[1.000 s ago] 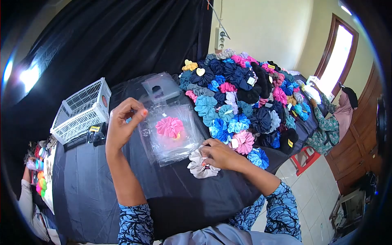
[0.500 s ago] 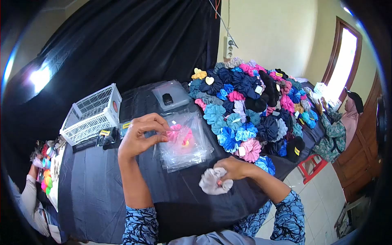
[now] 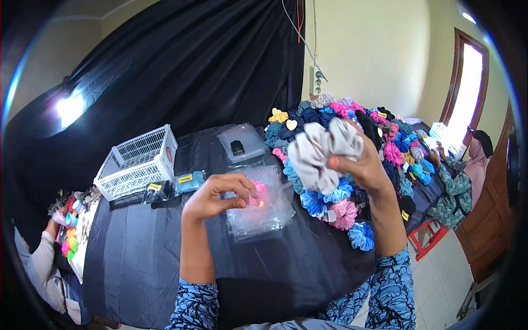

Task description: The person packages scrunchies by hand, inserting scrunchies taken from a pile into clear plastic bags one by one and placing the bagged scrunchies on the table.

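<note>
Raised over the scrunchie pile, my right hand (image 3: 366,165) grips a light grey scrunchie (image 3: 314,157), its folds spread to the left of the fingers. My left hand (image 3: 220,195) hovers at the left edge of a stack of clear plastic bags (image 3: 264,220). Its fingers are curled, with a gap between thumb and forefinger and nothing visible in it. A pink scrunchie (image 3: 257,192) lies on the bags, partly hidden behind the left fingertips.
A white plastic basket (image 3: 137,162) stands at the left, with a black packet (image 3: 157,192) and a blue packet (image 3: 188,182) beside it. More clear bags (image 3: 242,142) lie behind. Many scrunchies (image 3: 393,154) are heaped at the right. Two other people (image 3: 459,181) sit at either side.
My right hand has lifted the light grey scrunchie off the black cloth and up over the pile. My left hand has lowered beside the bags. The view has shifted slightly.
</note>
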A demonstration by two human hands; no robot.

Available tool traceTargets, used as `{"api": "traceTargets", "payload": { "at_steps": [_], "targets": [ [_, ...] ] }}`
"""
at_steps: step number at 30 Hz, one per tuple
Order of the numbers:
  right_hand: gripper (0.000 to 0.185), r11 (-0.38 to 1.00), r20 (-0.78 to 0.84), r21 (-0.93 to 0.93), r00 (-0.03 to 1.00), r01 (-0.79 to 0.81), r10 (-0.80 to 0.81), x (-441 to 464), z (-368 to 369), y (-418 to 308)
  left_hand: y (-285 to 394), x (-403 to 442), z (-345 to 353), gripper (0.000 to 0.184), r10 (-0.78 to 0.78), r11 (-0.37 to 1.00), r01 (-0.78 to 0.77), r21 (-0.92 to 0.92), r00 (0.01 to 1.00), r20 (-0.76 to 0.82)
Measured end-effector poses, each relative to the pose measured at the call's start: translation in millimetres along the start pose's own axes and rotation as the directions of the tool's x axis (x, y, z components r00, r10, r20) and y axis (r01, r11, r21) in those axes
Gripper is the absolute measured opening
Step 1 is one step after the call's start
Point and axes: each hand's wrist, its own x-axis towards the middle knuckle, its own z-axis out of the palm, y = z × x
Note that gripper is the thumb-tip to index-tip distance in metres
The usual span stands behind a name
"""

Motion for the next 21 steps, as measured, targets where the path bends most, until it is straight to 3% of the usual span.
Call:
{"api": "traceTargets", "payload": {
  "at_steps": [2, 4, 8, 12, 13, 17, 19, 21],
  "targets": [
    [0.071, 0.996, 0.018, 0.016, 0.996, 0.085, -0.085, 20.3, 18.5, -7.7, -3.0, 2.3, 5.5, 0.012, -0.002, 0.982, 0.014, -0.187, 0.998, 0.068],
    [0.069, 0.995, 0.050, 0.037, 0.994, 0.095, -0.097, 32.5, 32.9, -4.8, -1.6, 5.1, 11.4, 0.013, 0.005, 0.977, 0.015, -0.213, 0.996, 0.090],
    [0.068, 0.966, 0.175, -0.197, 0.975, 0.169, -0.135, 51.5, 44.9, 13.9, -9.2, 4.7, 18.9, 0.016, -0.006, 0.913, 0.044, -0.406, 0.996, 0.094],
    [0.056, 0.934, 0.137, -0.350, 0.990, 0.068, -0.021, 60.8, 32.0, 34.8, -3.7, 0.3, 13.7, 0.017, -0.065, 0.898, 0.052, -0.436, 0.998, -0.014],
    [0.050, 0.959, 0.067, -0.282, 0.998, 0.035, -0.017, 64.2, 25.9, 50.9, -3.1, -2.7, 10.2, 0.016, -0.051, 0.902, 0.026, -0.431, 0.998, -0.047],
    [0.049, 0.943, -0.031, -0.291, 0.987, -0.163, 0.160, 55.0, -15.7, 92.3, -7.3, -14.1, -6.7, 0.014, -0.012, 0.926, -0.065, -0.373, 0.980, -0.200],
    [0.049, 0.925, 0.137, -0.208, 0.927, -0.318, 0.350, 45.7, -25.8, 98.6, -5.8, -15.9, -11.1, 0.017, -0.001, 0.946, -0.108, -0.305, 0.941, -0.339],
    [0.047, 0.883, 0.358, -0.328, 0.821, -0.335, 0.445, 28.7, -31.8, 108.2, -6.8, -17.5, -15.9, 0.017, 0.002, 0.949, -0.128, -0.289, 0.917, -0.399]
  ]
}}
